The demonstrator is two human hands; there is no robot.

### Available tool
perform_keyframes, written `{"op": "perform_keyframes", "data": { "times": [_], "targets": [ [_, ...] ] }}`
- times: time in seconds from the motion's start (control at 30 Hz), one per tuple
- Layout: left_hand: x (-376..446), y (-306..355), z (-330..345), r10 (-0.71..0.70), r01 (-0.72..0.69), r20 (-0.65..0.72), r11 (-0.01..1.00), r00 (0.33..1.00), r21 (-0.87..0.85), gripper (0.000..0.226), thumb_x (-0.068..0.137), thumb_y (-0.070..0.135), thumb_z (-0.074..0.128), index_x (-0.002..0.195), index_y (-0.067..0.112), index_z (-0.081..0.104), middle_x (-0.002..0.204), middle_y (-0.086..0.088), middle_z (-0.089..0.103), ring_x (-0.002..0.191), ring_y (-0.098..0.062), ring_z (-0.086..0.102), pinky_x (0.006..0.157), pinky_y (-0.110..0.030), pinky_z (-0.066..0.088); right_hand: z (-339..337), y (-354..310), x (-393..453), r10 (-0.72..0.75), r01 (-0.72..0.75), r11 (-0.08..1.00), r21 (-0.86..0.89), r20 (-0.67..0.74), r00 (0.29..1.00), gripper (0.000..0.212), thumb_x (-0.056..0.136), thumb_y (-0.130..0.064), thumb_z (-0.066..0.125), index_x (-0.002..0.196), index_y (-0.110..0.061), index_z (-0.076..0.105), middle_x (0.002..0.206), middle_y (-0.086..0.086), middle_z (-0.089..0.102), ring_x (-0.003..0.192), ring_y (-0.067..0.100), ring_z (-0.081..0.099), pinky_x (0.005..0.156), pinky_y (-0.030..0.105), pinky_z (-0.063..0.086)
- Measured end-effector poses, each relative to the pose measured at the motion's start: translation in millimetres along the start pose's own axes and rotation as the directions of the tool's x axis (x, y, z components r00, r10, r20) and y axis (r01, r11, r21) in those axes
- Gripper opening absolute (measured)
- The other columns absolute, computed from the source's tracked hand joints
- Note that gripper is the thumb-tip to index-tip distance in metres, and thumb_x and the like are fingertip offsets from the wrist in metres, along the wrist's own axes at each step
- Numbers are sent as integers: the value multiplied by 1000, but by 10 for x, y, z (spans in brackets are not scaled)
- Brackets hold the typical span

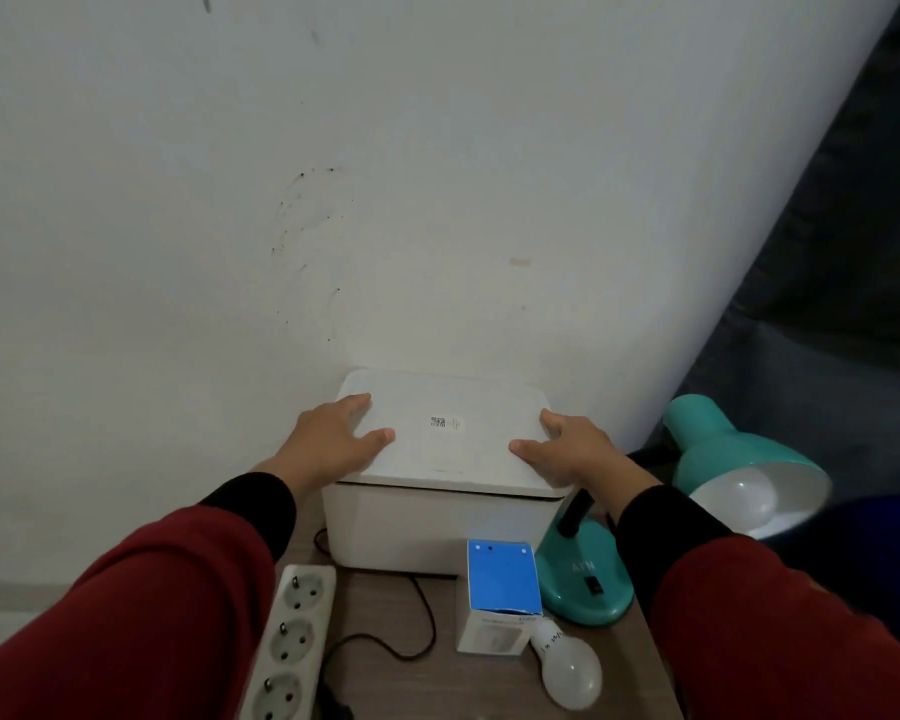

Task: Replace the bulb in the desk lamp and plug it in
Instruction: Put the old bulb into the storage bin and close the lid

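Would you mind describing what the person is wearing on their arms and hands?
Both arms wear loose red sleeves, each over a tighter black cuff that ends at the wrist. The left hand and right hand are bare: no gloves, rings, watch or bracelets visible from the head view.

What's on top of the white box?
Both hands: left hand and right hand rest flat on the lid of the white box. A small printed label sits mid-lid. The contents are hidden.

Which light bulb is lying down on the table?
The loose bulb beside the blue and white carton, with writing on it. The other bulb sits inside the teal lamp's shade.
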State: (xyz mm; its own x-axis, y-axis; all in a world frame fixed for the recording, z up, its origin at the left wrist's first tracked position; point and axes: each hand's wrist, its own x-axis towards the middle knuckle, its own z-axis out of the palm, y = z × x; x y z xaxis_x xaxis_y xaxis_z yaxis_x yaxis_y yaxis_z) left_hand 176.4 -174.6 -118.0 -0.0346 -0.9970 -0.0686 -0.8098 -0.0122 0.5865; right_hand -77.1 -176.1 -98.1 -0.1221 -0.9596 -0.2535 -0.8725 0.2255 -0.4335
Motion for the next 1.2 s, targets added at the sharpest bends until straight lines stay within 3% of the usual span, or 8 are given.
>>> {"op": "perform_keyframes", "data": {
  "times": [0.27,0.5,0.9,1.2],
  "targets": [
    [-182,151,-200,-23,25,-36,997,999,69,74,87,50,53,147,20,24,152,-14,28,141,-31,26,114,-36,23,-109,-56,-330,-58,59,998,1,-82,995,80,90,-45,53,151,-13,13,156,9,26,142,26,29,111,27,26],
    [-939,243,-141,8,-7,-8,988,1000,156,72,90,48,49,148,15,22,152,-15,29,141,-30,26,113,-34,22,11,156,-1073,-44,48,998,44,-94,995,79,90,-43,55,151,-10,15,156,12,24,142,28,27,112,28,23],
    [-2525,-93,817,-95,85,76,988,993,129,75,86,52,52,148,19,24,153,-13,29,139,-30,29,113,-36,26,880,1062,-2424,46,-44,996,82,-33,998,78,88,-41,59,150,-17,19,154,13,28,140,30,30,111,32,27],
    [-2910,-328,1388,-140,98,204,974,969,202,78,88,50,52,148,11,22,152,-14,30,140,-28,29,113,-32,24,1412,1498,-2703,76,-75,997,-12,70,995,72,88,-44,56,148,-17,27,154,11,30,141,25,30,112,31,26]
  ]
}}
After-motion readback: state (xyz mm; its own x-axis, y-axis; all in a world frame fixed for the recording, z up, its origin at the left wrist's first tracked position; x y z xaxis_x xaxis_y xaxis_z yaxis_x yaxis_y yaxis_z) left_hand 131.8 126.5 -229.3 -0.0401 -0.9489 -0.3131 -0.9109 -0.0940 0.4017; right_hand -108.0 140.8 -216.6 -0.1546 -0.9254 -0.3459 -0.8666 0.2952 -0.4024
